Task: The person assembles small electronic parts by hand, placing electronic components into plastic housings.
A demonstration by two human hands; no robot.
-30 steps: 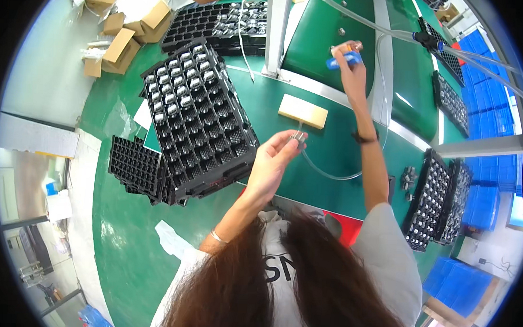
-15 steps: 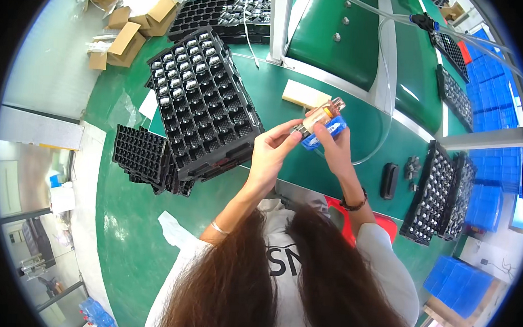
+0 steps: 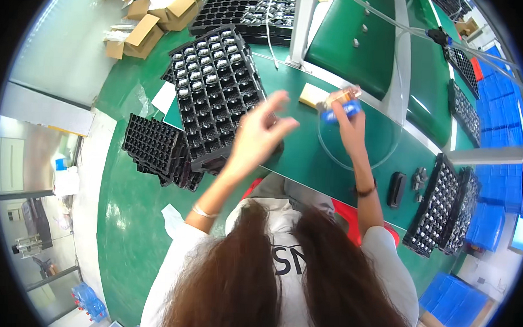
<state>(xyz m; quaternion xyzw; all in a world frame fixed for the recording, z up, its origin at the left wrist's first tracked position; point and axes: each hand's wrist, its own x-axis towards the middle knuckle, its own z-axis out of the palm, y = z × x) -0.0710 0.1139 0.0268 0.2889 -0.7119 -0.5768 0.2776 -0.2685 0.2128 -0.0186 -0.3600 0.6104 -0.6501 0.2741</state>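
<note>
My right hand (image 3: 350, 127) grips a blue handheld piece (image 3: 345, 113) with white markings and a copper-coloured, partly clear part on top. I cannot make out its exact kind. It is above the green table, close to a pale yellow block (image 3: 313, 95). My left hand (image 3: 258, 134) is apart from it, thumb and fingers spread, slightly blurred, with nothing visible in them. This hand is over the right edge of a tilted black compartment tray (image 3: 220, 113). Small shiny metal parts (image 3: 211, 79) fill the tray's far left pockets; its nearer pockets show none.
More black trays are stacked low at the left (image 3: 153, 142), at the back (image 3: 243, 16) and at the right (image 3: 431, 210). A black oblong object (image 3: 396, 189) and loose metal parts (image 3: 419, 179) lie on the table's right. A clear hose (image 3: 331, 157) loops across the table.
My left hand has let go of the held piece and moved left toward the tray, its fingers opening. My right hand keeps the blue piece, and the view has shifted slightly.
</note>
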